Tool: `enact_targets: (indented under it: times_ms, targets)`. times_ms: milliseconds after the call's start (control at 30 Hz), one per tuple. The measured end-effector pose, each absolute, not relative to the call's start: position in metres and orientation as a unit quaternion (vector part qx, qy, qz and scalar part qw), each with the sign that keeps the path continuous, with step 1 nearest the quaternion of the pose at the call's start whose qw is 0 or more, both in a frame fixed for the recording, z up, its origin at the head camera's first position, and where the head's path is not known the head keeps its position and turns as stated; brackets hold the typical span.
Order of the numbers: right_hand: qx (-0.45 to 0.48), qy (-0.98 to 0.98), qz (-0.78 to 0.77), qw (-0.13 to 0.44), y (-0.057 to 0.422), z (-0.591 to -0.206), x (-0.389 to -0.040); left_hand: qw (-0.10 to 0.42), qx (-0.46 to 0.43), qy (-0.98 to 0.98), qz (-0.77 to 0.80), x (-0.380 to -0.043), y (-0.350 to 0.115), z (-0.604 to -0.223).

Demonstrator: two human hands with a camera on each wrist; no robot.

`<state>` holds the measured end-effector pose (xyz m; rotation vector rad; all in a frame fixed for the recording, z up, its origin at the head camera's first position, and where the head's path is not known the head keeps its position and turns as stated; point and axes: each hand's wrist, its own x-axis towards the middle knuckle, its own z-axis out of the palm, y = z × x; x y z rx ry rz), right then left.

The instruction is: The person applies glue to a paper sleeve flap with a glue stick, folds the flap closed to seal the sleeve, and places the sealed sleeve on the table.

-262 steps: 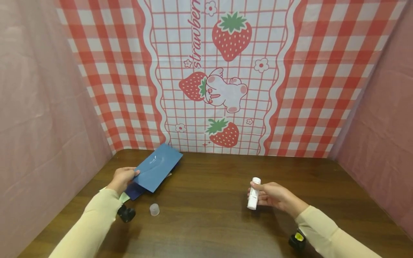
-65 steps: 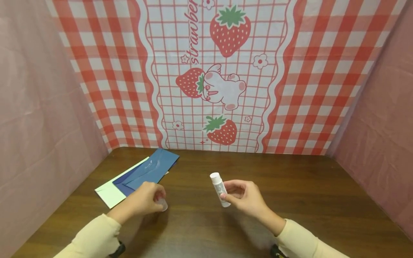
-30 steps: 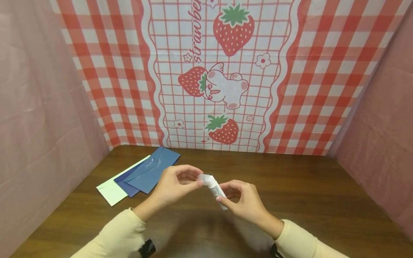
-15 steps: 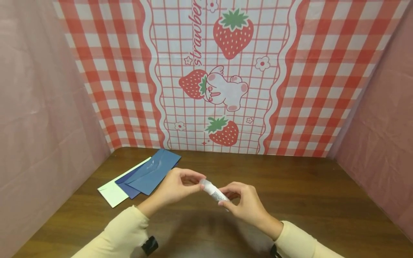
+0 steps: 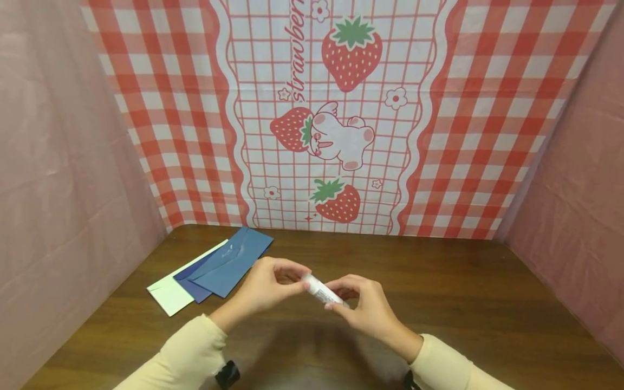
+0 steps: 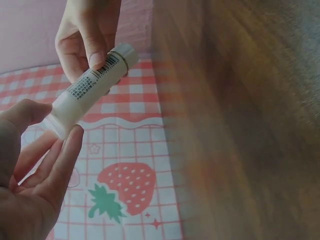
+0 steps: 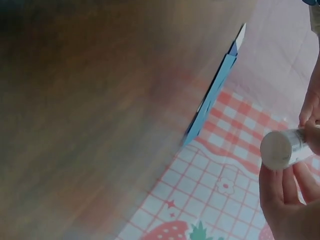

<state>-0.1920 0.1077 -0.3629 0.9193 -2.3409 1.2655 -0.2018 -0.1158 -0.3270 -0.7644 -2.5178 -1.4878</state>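
Observation:
A white glue stick with printed text is held tilted over the table, between both hands. My right hand grips its body near the base, thumb on the near side. With thumb and fingertips, my left hand pinches the translucent cap, which sits over the glue stick's upper end. In the left wrist view the barcode and small print face the camera, and the right hand holds the far end. The round base points toward the camera in the right wrist view.
Left of the hands lie overlapping envelopes on the wooden table: a pale green one, a dark blue one and a lighter blue one on top. A strawberry-print cloth hangs behind, with pink curtains at both sides.
The left hand let go of the blue envelope, picked up the cap from the table and brought it onto the glue stick's end. The right hand moved left with the glue stick and tilted it.

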Motion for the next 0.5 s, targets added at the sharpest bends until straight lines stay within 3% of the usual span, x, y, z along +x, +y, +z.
enact_targets:
  times_ms: [233,500]
  targets:
    - [0.315,-0.854,0.386,0.147,0.117,-0.364,-0.194,0.138,-0.246,-0.863,-0.419,-0.215,-0.123,-0.321]
    - [0.292,-0.875,0.377,0.077,0.134,-0.366,-0.193,0.158,-0.219,-0.898,-0.347,-0.235,-0.134,-0.334]
